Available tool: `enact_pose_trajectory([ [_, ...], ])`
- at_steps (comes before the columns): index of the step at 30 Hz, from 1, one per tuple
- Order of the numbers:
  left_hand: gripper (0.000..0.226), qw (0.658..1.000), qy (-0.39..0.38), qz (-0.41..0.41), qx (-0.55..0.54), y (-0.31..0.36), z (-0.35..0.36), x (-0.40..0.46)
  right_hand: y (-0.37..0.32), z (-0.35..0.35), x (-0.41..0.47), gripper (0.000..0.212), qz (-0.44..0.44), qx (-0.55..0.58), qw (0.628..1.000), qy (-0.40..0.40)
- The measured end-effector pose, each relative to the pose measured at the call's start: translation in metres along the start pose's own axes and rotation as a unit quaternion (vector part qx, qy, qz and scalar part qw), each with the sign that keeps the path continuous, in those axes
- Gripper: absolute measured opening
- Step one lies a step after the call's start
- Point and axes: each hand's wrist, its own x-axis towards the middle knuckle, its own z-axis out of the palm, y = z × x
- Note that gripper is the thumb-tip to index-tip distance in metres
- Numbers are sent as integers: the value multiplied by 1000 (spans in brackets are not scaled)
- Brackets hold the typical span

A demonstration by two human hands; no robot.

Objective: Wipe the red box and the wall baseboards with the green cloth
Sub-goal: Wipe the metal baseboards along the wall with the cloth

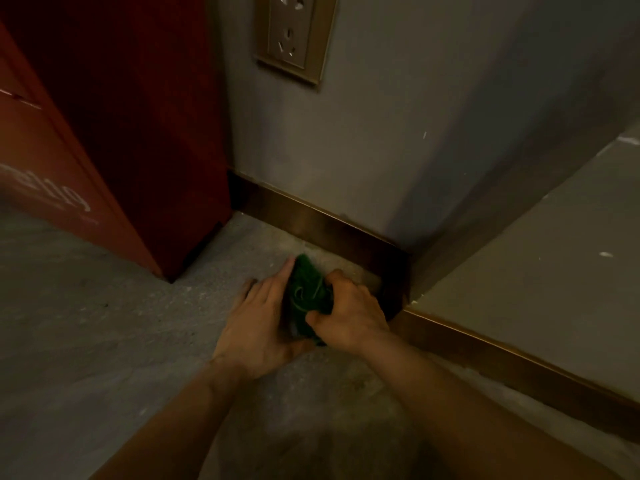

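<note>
A crumpled green cloth (306,296) is held between both hands just above the grey floor. My left hand (259,320) cups it from the left with fingers stretched forward. My right hand (349,313) grips it from the right, fingers curled over it. A tall red box (131,133) with white lettering stands at the left, its corner resting on the floor. A dark brown metallic baseboard (311,223) runs along the foot of the grey wall behind the cloth, and a second stretch of baseboard (502,358) continues along the wall at the right.
A beige wall socket plate (294,32) sits on the grey wall above the baseboard. The walls form a protruding corner (408,271) just right of my hands. Speckled grey floor (86,323) spreads to the left and toward me.
</note>
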Motion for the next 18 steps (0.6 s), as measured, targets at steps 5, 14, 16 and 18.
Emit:
enact_pose_trajectory([
  [5,98,999,-6,36,18,8,-17,-9,-1,-9,-11,53,-32,91,995,-24],
  [14,70,993,-34,50,97,30,-48,-29,-5,-26,-49,74,-120,13,989,-91],
  [16,64,992,-34,47,112,39,-54,-34,-6,-23,-59,71,-136,-11,988,-68],
  [18,59,990,-41,50,129,49,-60,-40,-5,-20,-68,64,-154,-20,987,-38],
])
